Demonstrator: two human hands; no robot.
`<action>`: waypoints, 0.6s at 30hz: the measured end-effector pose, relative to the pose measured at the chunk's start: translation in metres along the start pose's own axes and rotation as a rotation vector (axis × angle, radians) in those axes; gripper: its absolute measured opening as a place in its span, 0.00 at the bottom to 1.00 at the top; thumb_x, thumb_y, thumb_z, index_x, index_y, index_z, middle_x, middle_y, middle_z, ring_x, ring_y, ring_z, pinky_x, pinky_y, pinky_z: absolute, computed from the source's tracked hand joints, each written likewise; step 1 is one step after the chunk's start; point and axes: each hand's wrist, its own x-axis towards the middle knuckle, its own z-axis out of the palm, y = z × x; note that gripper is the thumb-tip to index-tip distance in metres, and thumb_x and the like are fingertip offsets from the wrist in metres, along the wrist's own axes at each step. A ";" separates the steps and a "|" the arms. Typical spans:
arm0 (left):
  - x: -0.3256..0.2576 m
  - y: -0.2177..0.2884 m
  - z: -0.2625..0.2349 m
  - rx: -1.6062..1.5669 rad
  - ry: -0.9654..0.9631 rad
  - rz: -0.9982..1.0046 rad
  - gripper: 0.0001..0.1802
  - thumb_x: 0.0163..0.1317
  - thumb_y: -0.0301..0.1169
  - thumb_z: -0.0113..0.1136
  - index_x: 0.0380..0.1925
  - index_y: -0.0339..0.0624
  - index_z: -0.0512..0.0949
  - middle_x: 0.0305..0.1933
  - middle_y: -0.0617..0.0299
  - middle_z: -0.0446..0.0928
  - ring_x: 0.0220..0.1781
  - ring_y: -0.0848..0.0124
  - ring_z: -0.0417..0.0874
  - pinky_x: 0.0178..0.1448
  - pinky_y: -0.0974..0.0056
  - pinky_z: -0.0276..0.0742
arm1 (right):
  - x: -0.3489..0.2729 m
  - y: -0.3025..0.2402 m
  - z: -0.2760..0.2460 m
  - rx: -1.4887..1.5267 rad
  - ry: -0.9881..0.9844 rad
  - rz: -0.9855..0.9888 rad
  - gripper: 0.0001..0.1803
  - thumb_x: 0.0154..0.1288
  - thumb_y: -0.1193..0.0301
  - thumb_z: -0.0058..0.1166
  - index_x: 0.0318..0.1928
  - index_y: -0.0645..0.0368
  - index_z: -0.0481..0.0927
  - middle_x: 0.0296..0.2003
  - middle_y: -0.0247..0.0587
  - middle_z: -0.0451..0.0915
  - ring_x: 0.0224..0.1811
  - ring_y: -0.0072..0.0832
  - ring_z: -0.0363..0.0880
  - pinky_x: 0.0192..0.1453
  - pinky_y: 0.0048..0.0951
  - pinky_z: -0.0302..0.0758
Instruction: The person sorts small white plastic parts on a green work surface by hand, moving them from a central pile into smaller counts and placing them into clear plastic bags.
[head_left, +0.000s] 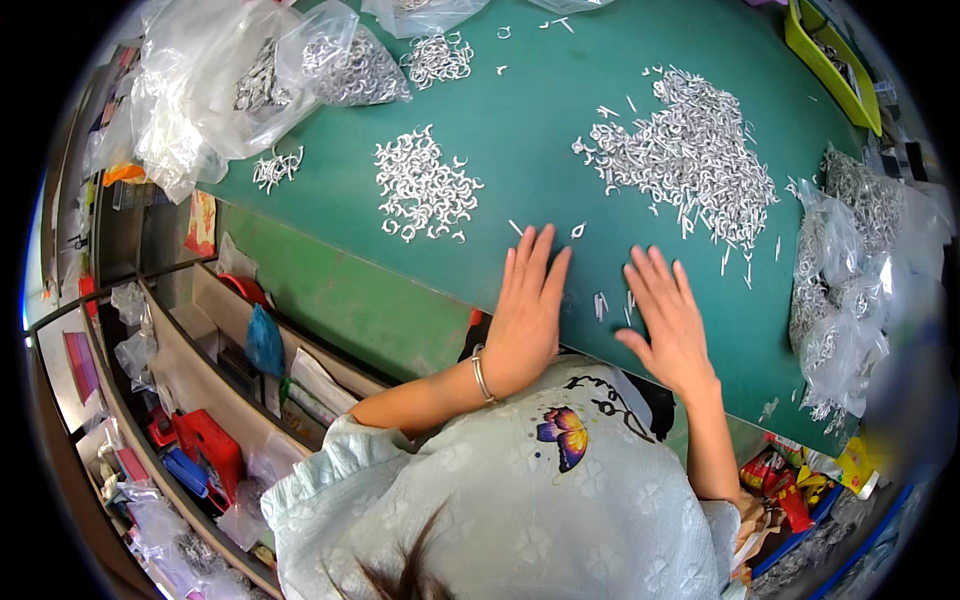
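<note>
My left hand [531,318] lies flat, palm down, on the green table [520,130] near its front edge, holding nothing. My right hand [667,325] rests to its right with fingers stretched out and thumb apart. Small silver metal pins [600,306] lie between the two hands, a few of them by my right fingertips. Just beyond my left fingers are a single pin [516,227] and a small pointed silver piece [577,230]. Farther off on the left sits a pile of curved silver pieces [425,187], and on the right a larger heap of similar small metal pieces [690,150].
Clear plastic bags of metal pieces stand at the far left [350,70] and along the right edge [845,290]. Smaller piles [440,60] [277,168] lie near the left bags. A yellow-green bin [830,60] is at the far right. Cluttered shelves [230,340] stand left.
</note>
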 end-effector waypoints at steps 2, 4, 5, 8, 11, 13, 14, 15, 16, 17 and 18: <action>-0.007 -0.003 0.003 -0.055 -0.110 0.051 0.34 0.49 0.12 0.49 0.61 0.31 0.65 0.72 0.40 0.53 0.74 0.40 0.53 0.74 0.43 0.52 | -0.017 -0.002 0.001 0.054 -0.047 -0.014 0.36 0.54 0.65 0.63 0.64 0.63 0.68 0.69 0.48 0.60 0.74 0.44 0.54 0.76 0.48 0.50; -0.011 -0.002 0.006 -0.209 -0.236 0.138 0.33 0.50 0.12 0.49 0.62 0.30 0.64 0.72 0.39 0.52 0.74 0.41 0.52 0.75 0.43 0.50 | -0.031 0.008 0.003 0.091 0.029 -0.023 0.32 0.60 0.62 0.57 0.62 0.64 0.70 0.69 0.48 0.61 0.74 0.45 0.54 0.75 0.49 0.50; -0.010 -0.002 0.008 -0.226 -0.189 0.193 0.32 0.53 0.13 0.49 0.62 0.29 0.62 0.73 0.39 0.50 0.74 0.40 0.52 0.75 0.43 0.49 | -0.035 0.014 0.003 0.082 0.114 -0.014 0.31 0.62 0.61 0.55 0.62 0.64 0.70 0.69 0.49 0.62 0.74 0.46 0.54 0.75 0.49 0.50; 0.006 -0.009 -0.003 0.045 0.073 -0.006 0.33 0.50 0.13 0.49 0.62 0.25 0.61 0.72 0.35 0.51 0.74 0.39 0.52 0.75 0.42 0.50 | -0.034 0.029 -0.005 -0.062 0.336 0.195 0.35 0.63 0.62 0.54 0.68 0.63 0.62 0.71 0.50 0.58 0.75 0.46 0.50 0.77 0.50 0.45; 0.003 -0.012 0.004 0.041 -0.013 0.045 0.33 0.50 0.13 0.48 0.61 0.24 0.61 0.71 0.37 0.53 0.73 0.41 0.54 0.75 0.42 0.50 | -0.040 0.013 0.011 -0.115 0.177 0.249 0.43 0.51 0.75 0.62 0.69 0.63 0.59 0.72 0.49 0.55 0.75 0.46 0.49 0.77 0.50 0.44; -0.004 0.001 0.005 -0.076 -0.089 0.094 0.34 0.48 0.12 0.47 0.61 0.25 0.62 0.71 0.37 0.55 0.72 0.41 0.56 0.74 0.43 0.53 | -0.048 0.005 0.011 0.075 0.146 0.201 0.40 0.54 0.73 0.59 0.68 0.64 0.60 0.71 0.49 0.56 0.76 0.47 0.48 0.77 0.51 0.44; -0.009 0.005 0.009 -0.123 -0.122 0.141 0.35 0.47 0.12 0.48 0.62 0.26 0.62 0.70 0.37 0.55 0.72 0.41 0.57 0.73 0.43 0.54 | -0.052 0.006 0.008 0.199 0.150 0.174 0.39 0.55 0.72 0.58 0.68 0.64 0.61 0.71 0.49 0.56 0.76 0.47 0.47 0.77 0.51 0.44; -0.015 0.008 0.015 -0.169 -0.156 0.188 0.36 0.46 0.12 0.48 0.62 0.27 0.62 0.70 0.38 0.56 0.72 0.42 0.58 0.73 0.44 0.55 | -0.054 0.014 0.002 0.078 0.237 0.207 0.37 0.58 0.71 0.55 0.68 0.64 0.61 0.71 0.49 0.56 0.76 0.47 0.47 0.77 0.51 0.43; -0.018 0.011 0.019 -0.210 -0.191 0.233 0.37 0.45 0.12 0.49 0.62 0.28 0.62 0.70 0.38 0.56 0.71 0.42 0.58 0.73 0.44 0.57 | -0.054 0.025 -0.003 -0.040 0.322 0.237 0.35 0.60 0.70 0.53 0.68 0.64 0.61 0.71 0.49 0.56 0.76 0.47 0.47 0.77 0.51 0.42; -0.016 0.016 0.024 -0.231 -0.212 0.239 0.39 0.42 0.11 0.52 0.62 0.31 0.64 0.69 0.39 0.57 0.71 0.43 0.59 0.72 0.45 0.59 | -0.050 0.035 -0.007 -0.127 0.399 0.294 0.33 0.64 0.69 0.49 0.68 0.64 0.60 0.71 0.49 0.56 0.76 0.46 0.48 0.77 0.51 0.40; -0.011 0.023 0.026 -0.273 -0.257 0.266 0.38 0.43 0.11 0.51 0.61 0.31 0.64 0.69 0.39 0.58 0.71 0.44 0.60 0.72 0.45 0.59 | -0.044 0.041 -0.011 -0.176 0.390 0.367 0.33 0.64 0.70 0.50 0.69 0.64 0.59 0.71 0.49 0.56 0.76 0.46 0.48 0.77 0.51 0.40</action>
